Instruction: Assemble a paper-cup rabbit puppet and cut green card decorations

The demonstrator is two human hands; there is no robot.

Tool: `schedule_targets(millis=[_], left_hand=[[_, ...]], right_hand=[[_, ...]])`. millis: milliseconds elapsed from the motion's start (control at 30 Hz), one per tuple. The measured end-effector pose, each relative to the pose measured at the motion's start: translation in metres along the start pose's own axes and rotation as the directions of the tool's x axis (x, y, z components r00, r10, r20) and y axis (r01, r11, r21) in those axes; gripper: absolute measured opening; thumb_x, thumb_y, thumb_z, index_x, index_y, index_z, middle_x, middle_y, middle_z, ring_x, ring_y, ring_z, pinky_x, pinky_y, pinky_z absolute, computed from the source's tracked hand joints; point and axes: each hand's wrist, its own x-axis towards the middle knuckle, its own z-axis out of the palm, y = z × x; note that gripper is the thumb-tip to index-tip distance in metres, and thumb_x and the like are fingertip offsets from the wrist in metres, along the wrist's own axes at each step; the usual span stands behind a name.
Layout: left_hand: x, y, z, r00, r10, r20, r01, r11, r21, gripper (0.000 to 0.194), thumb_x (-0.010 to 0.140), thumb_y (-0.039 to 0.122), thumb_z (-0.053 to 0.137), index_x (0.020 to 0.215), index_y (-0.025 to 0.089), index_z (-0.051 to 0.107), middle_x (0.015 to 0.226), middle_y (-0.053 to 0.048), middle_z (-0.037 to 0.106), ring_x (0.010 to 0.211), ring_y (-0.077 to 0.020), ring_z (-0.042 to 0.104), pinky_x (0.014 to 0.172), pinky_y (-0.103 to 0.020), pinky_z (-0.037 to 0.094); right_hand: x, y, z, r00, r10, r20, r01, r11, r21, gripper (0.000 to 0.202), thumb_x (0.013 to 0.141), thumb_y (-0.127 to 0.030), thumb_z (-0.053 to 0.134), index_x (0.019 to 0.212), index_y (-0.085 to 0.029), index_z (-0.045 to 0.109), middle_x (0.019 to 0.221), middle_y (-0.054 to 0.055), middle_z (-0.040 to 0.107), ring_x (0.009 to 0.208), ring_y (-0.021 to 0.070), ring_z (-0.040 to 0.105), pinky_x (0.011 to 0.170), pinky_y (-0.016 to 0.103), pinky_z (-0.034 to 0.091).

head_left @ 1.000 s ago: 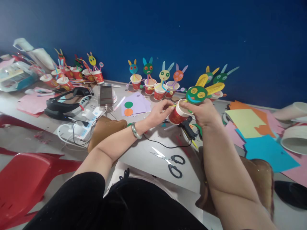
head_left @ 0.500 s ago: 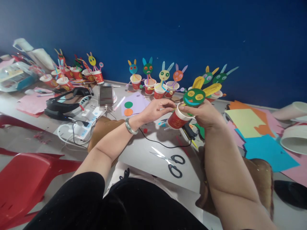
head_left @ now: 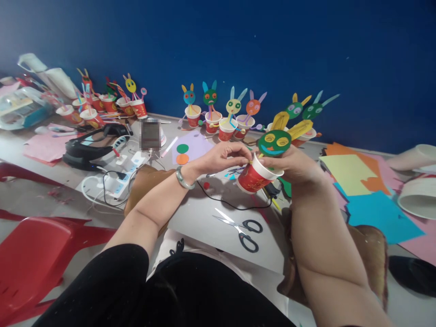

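Note:
A red paper cup with a white rim (head_left: 254, 179) is tilted above the table, and my right hand (head_left: 301, 164) grips it from the right, thumb at the rim. Over the cup sits a green paper rabbit head (head_left: 274, 143) with yellow ears, yellow ring eyes and a blue mouth. My left hand (head_left: 229, 156), with a bracelet at the wrist, pinches a thin yellow paper strip (head_left: 251, 161) at the cup's left rim. The right hand's fingers behind the head are partly hidden. Black-handled scissors (head_left: 243, 230) lie spread on the table below.
Several finished rabbit cups (head_left: 227, 129) line the blue wall. Coloured paper sheets (head_left: 381, 215) spread at the right. A black cable (head_left: 225, 205) runs to a black tool (head_left: 271, 189) behind the cup. On the left are a power strip (head_left: 131, 175) and a red chair (head_left: 41, 254).
The cup has shifted slightly down and right, its outer side turned more toward me. The green head has moved a little down and left. The left fingertips now meet the yellow strip by the rim.

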Motion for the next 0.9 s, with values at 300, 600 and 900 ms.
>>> schedule_targets(millis=[300,600,900], left_hand=[[0.006,-0.028,0.007,0.961,-0.037,-0.275,0.009,0.995,-0.100,0.061,0.076,0.066,0.095,0.100,0.018,0.066,0.084,0.001,0.073,0.069,-0.0093,0.068,0.066,-0.027,0.055],[0.006,-0.031,0.020,0.871,-0.040,-0.489,-0.049,0.985,-0.167,0.058,0.071,0.061,0.100,0.101,0.018,0.074,0.094,-0.004,0.082,0.087,-0.0143,0.076,0.084,-0.034,0.064],[0.003,-0.043,0.022,0.840,0.016,-0.542,-0.059,0.996,-0.063,0.054,0.080,0.064,0.093,0.113,0.022,0.088,0.114,-0.008,0.087,0.106,-0.0223,0.079,0.100,-0.039,0.063]], right_hand=[[0.000,0.000,0.002,0.994,-0.093,-0.063,0.096,0.994,0.050,0.054,0.039,-0.048,0.111,0.073,-0.025,0.074,0.079,0.000,0.076,0.076,0.0204,0.065,0.076,0.037,0.053],[0.005,0.008,0.005,0.976,-0.144,-0.162,0.151,0.988,0.033,0.051,0.044,-0.048,0.109,0.076,-0.026,0.076,0.084,0.002,0.079,0.084,0.0252,0.070,0.087,0.043,0.058],[0.008,0.015,0.008,0.956,-0.190,-0.225,0.205,0.978,0.047,0.052,0.044,-0.047,0.110,0.080,-0.026,0.080,0.083,0.001,0.080,0.081,0.0230,0.070,0.088,0.042,0.060]])
